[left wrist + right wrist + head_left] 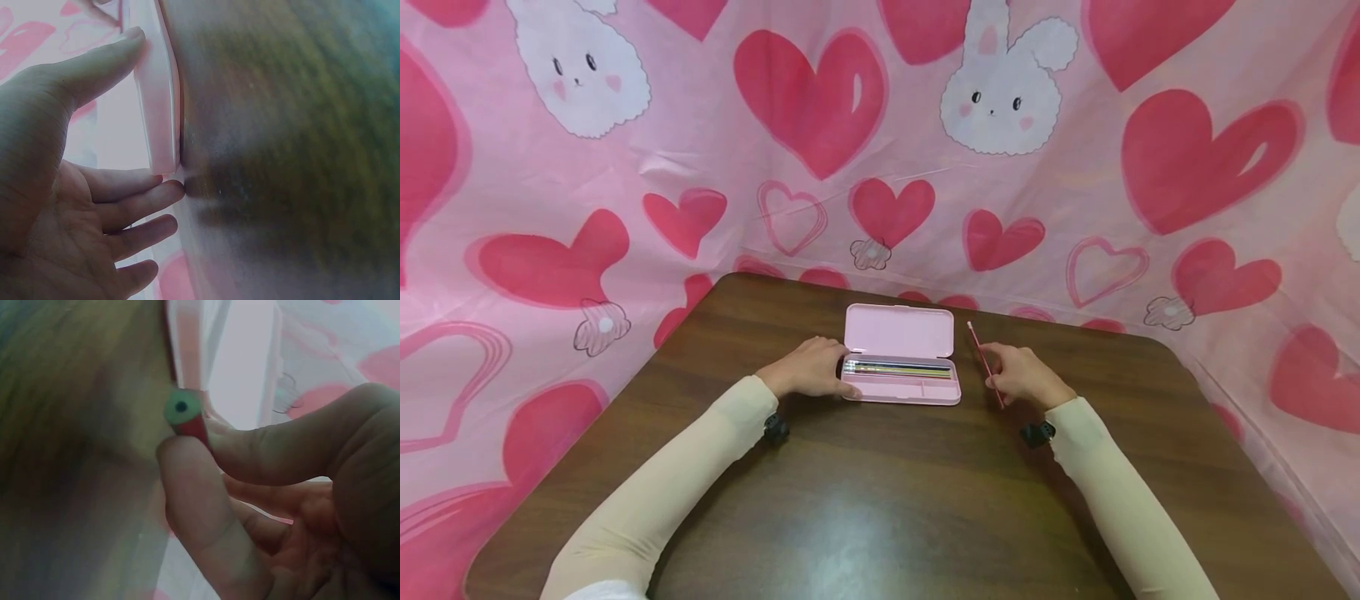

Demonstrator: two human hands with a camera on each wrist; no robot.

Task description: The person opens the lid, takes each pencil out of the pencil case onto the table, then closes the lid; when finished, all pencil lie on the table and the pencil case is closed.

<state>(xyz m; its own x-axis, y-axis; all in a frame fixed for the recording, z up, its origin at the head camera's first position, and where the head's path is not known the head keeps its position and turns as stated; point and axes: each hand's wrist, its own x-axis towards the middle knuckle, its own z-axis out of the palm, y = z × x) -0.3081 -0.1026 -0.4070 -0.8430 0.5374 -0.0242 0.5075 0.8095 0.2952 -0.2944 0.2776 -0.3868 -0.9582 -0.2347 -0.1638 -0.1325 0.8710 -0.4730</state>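
An open pink pencil case [901, 389] lies on the table, its lid [900, 331] tipped back. Several pencils [898, 369], most with pale tips at the left, lie side by side in its rear compartment. My left hand [808, 367] holds the case's left end; in the left wrist view its thumb lies along one side and fingertips touch the end wall. To the right of the case my right hand [1024, 377] pinches a red pencil [981, 354] between thumb and forefinger. The right wrist view shows this pencil's flat, unsharpened end.
The front of the case has shallow compartments with a small divider [922, 388]. A brown wooden table [850, 500] bears everything. Behind and beside it hangs a pink cloth [715, 150] with hearts and rabbits. A small dark device sits at each wrist.
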